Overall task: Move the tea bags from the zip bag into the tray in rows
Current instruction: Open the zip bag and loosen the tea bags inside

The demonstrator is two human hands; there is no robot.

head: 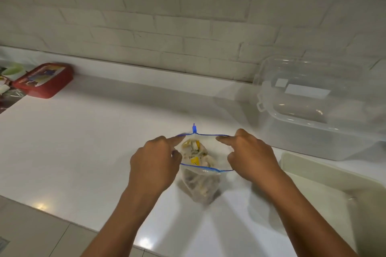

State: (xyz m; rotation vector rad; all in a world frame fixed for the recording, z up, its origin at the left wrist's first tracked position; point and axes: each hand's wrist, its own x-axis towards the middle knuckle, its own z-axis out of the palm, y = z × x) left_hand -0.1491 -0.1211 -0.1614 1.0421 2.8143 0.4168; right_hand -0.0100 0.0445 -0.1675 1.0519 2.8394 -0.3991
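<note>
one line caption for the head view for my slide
Both hands, left hand and right hand, hold the zip bag of tea bags open beside the tray.

I see a white painted brick wall (167, 16) behind a glossy white desk (83, 142), with pale floor tiles (31, 236) below.

Two hands: left (153, 165), right (253, 156), each gripping one side of the open mouth of one zip bag (201, 181), held between them. One blue slider (194, 128) on the far lip, just beyond the fingertips. Tea bags (195, 151) heaped inside, between the hands; exact count impossible to tell, at least two yellow tags showing. One white tray (334, 177), just right of the right hand. One clear lidded tub (317, 106), beyond the tray, well right of the hands. One red box (45, 79), far left of the left hand. One white counter (83, 131) beneath all.
</note>
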